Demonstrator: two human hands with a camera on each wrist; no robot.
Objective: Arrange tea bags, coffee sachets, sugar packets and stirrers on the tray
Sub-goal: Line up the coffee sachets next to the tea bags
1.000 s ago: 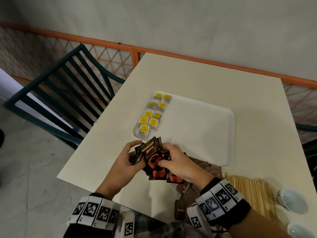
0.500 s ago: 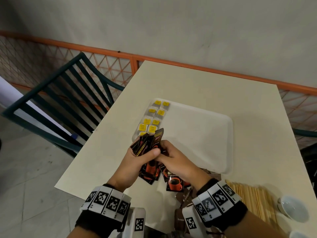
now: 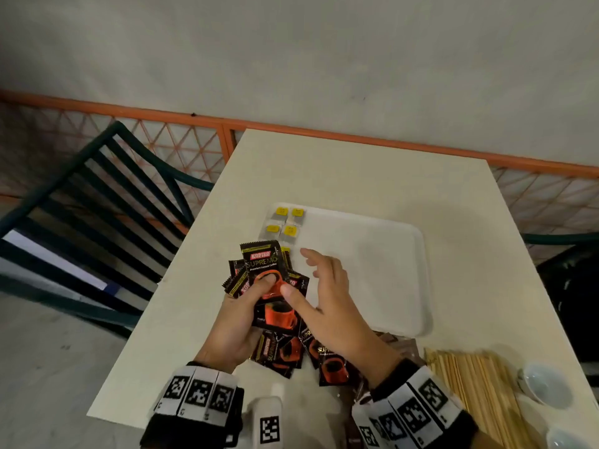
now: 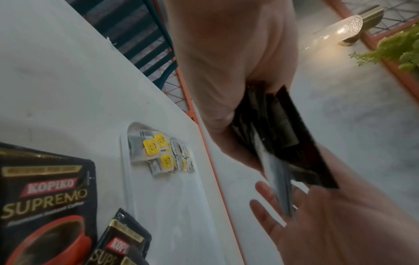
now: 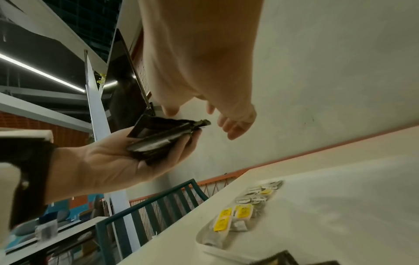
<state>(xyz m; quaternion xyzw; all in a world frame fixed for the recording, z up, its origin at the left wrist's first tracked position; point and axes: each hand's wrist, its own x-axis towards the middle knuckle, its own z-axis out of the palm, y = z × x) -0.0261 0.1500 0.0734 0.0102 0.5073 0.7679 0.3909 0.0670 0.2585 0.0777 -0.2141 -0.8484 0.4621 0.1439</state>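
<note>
Here we are looking down on a cream table that is filling the middle of the frame, with loose black sachets lying at its lower edge between our wrists and a sheaf of wooden stirrers lying at lower right beside two small white cups. Above them, our left hand is gripping a fanned bundle of coffee sachets, thumb pressing on the front one and fingers curling behind. They are black with an orange cup and gold "SUPREMO" lettering. Our right hand is hovering just right of the bundle with fingers spread and straight, holding nothing, its thumb tip beside the front sachet's edge. Further up, the white tray is sitting mid-frame, and tea bags with yellow tags are lining its left side in two columns. Beyond, toward the top, a dark green slatted chair is standing at left, and an orange mesh railing is running under a pale wall.
</note>
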